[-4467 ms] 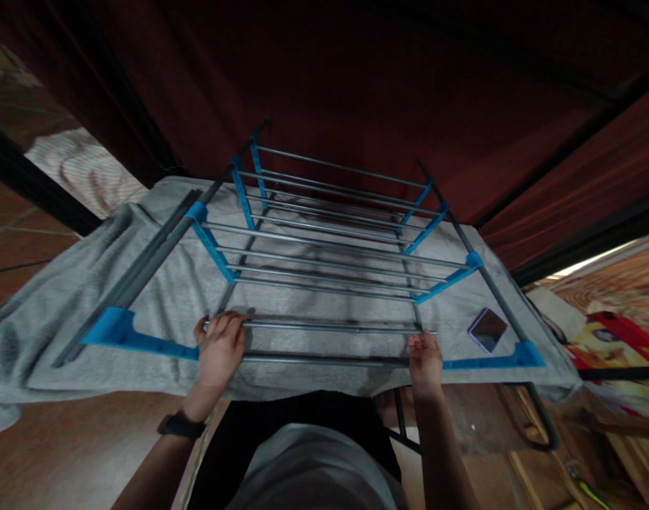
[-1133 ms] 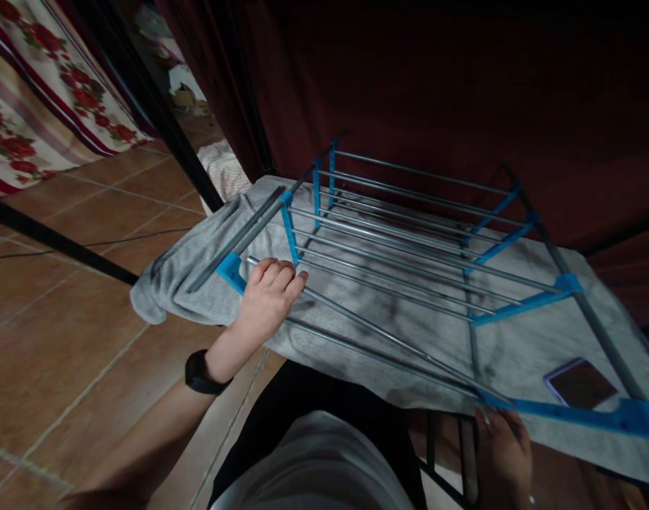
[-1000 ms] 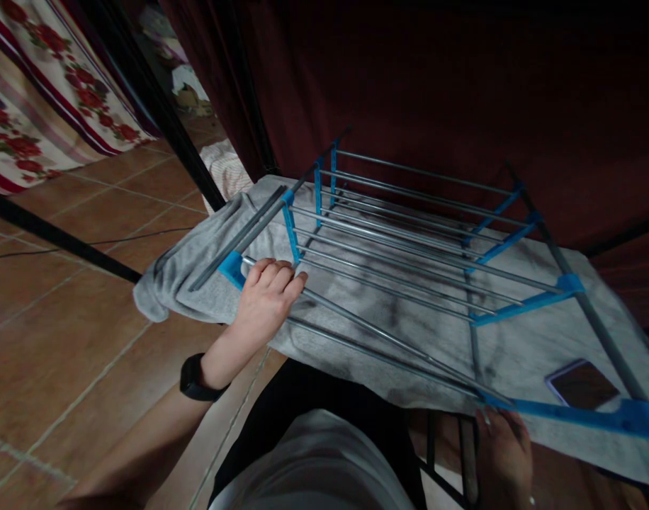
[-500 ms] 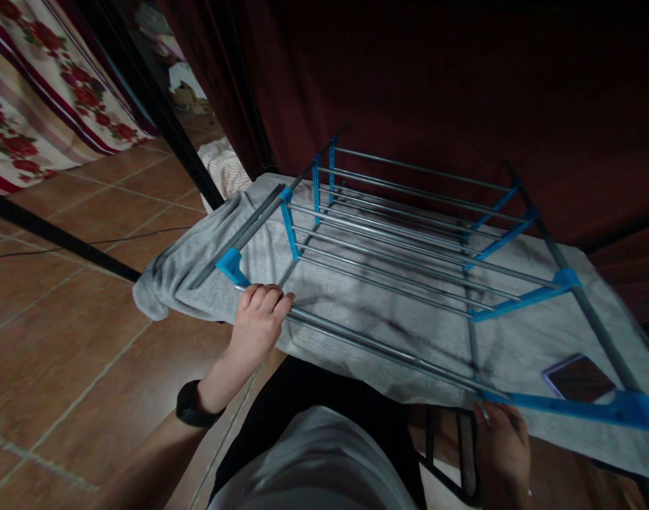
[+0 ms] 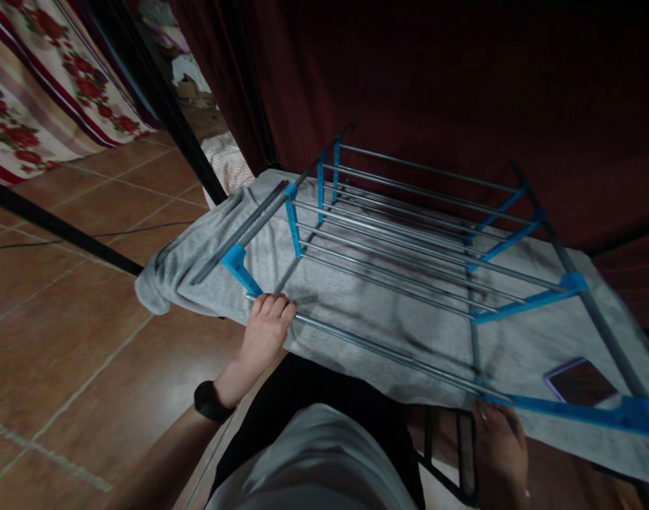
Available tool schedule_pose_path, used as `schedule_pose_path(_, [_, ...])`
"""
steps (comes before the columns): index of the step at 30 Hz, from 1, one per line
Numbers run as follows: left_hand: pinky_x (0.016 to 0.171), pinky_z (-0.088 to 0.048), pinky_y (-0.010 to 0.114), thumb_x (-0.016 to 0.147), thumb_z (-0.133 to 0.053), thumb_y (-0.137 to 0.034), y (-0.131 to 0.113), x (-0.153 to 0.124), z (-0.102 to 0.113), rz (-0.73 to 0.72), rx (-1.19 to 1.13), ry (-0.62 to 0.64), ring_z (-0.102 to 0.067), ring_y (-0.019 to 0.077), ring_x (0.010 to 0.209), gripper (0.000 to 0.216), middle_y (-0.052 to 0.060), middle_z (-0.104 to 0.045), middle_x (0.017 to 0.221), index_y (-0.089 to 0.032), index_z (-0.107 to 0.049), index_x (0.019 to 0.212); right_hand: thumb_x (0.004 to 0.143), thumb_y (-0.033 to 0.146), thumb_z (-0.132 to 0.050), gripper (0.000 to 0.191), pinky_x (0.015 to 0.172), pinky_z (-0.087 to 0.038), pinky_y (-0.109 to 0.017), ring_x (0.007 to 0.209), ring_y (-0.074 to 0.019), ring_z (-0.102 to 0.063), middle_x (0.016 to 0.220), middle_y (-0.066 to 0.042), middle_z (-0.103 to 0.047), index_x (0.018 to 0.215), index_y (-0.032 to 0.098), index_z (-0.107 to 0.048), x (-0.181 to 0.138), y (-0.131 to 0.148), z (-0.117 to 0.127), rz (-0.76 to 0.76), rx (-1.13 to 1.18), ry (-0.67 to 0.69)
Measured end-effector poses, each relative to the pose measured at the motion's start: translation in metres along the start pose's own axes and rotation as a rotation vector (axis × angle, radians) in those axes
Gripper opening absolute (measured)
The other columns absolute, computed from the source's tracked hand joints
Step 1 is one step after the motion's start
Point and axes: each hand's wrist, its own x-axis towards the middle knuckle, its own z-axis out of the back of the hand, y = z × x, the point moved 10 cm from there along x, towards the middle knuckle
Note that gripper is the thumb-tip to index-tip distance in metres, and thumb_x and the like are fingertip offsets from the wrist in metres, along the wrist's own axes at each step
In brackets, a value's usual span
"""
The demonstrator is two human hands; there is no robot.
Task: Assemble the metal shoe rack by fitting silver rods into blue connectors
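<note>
Far to the left of the left fingers hangs a flowered curtain (image 5: 48, 92). Closer to them is the brown tile floor (image 5: 64, 297). Up and left from those fingers, a fuzzy gray blanket (image 5: 178, 273) has a loose gray tube (image 5: 239, 230) lying on it. Back toward the wrist is a black wristband (image 5: 210, 401). Just left of the fingers is a blue corner piece (image 5: 238, 263).

The left hand (image 5: 268, 329) is curled over a shiny metal rod (image 5: 356, 340). Its fingers are close together, wrapped on the rod, and one rod end pokes out to their left. The rod runs slanting from there to the right fingers, along the front of the drying rack (image 5: 431, 245). The rack lies on the blanket, past both sets of fingertips.

The right hand (image 5: 499, 439) is low, by the rod's other end. I can't tell if its fingers pinch anything. They are close to a long blue end piece (image 5: 584, 413). Up and right from them lies a purple-edged phone (image 5: 582, 381).
</note>
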Motion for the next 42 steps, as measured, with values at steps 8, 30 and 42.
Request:
schedule_pose_path(8, [0.103, -0.044, 0.047, 0.091, -0.044, -0.006, -0.007, -0.013, -0.011, 0.018, -0.024, -0.005, -0.055, 0.0297, 0.114, 0.031, 0.013, -0.066, 0.107, -0.014, -0.065, 0.111, 0.071, 0.055, -0.068, 0.035, 0.086, -0.055, -0.045, 0.087, -0.0224, -0.065, 0.086, -0.003, -0.068, 0.084, 0.023, -0.067, -0.048, -0.014, -0.053, 0.050, 0.014, 0.064])
schedule_pose_path(30, [0.116, -0.029, 0.055, 0.086, -0.050, -0.004, 0.001, -0.028, -0.014, 0.109, -0.175, -0.121, -0.046, 0.0320, 0.133, 0.049, 0.017, -0.055, 0.134, -0.019, -0.056, 0.132, 0.094, 0.011, -0.051, 0.048, 0.089, -0.052, -0.033, 0.100, -0.0190, -0.060, 0.109, -0.006, -0.065, 0.141, 0.024, -0.049, -0.176, 0.146, -0.291, 1.223, -0.871, 0.738])
schedule_pose_path(42, [0.101, -0.047, 0.041, 0.074, -0.079, -0.040, 0.137, -0.061, -0.066, 0.824, -1.297, -0.221, -0.057, 0.0274, 0.121, 0.060, 0.011, -0.062, 0.127, -0.022, -0.056, 0.128, 0.095, 0.011, -0.050, 0.046, 0.085, -0.053, -0.031, 0.099, -0.0185, -0.060, 0.108, -0.005, -0.063, 0.139, 0.025, -0.049, -0.173, 0.149, -0.291, 1.205, -0.881, 0.771])
